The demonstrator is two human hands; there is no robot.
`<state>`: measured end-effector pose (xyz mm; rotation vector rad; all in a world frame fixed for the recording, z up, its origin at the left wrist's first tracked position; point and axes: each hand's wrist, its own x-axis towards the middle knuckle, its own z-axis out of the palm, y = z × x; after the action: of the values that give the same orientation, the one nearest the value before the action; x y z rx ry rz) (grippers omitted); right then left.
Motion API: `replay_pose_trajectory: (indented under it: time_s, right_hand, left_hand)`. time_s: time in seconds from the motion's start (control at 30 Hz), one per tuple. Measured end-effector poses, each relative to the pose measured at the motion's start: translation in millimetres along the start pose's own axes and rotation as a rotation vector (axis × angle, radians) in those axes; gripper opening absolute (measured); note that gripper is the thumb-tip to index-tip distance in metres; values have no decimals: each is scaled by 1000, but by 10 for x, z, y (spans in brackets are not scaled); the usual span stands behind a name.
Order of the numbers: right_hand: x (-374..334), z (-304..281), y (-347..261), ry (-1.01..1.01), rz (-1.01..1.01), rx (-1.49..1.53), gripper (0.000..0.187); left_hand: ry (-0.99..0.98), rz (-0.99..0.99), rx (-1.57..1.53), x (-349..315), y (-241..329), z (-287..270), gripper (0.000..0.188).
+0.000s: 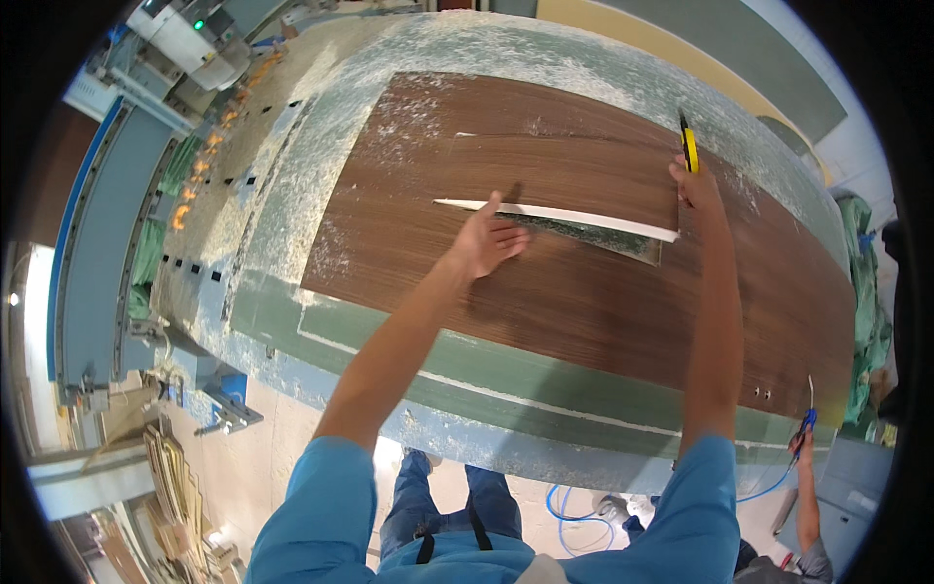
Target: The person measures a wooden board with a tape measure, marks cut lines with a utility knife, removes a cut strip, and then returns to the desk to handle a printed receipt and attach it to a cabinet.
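A large brown wood-grain panel [584, 292] lies on a dusty green machine bed. A cut piece of it [584, 175] is tilted up, showing a long white edge [593, 216] above a narrow gap where the green bed shows. My left hand [489, 241] is at the left part of this edge, its thumb up against the white edge and its fingers stretched over the gap. My right hand [697, 187] is closed around a yellow and black utility knife [690, 148], held upright above the piece's right end.
At the lower right, another person's hand [802, 444] grips a blue air gun [808, 420] with a blue hose [764, 494]. A machine head [190, 49] with a green light stands far left. Pale dust [448, 54] covers much of the bed. Boards [175, 487] lean at lower left.
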<state>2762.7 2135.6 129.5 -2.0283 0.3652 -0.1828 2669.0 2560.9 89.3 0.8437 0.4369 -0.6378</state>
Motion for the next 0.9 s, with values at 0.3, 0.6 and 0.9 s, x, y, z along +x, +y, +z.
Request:
replay_pose_trajectory:
  time_s: [0.3, 0.6, 0.9]
  right_hand:
    - [-368, 54, 25, -44, 113, 149, 37]
    - [-252, -41, 316, -51, 50, 74, 30]
    - [-330, 652, -356, -61, -395, -473, 43]
  left_hand:
    - [264, 52, -180, 622, -367, 573, 44]
    - [26, -3, 142, 388, -259, 454, 36]
    - [632, 915, 1342, -403, 177, -723, 27]
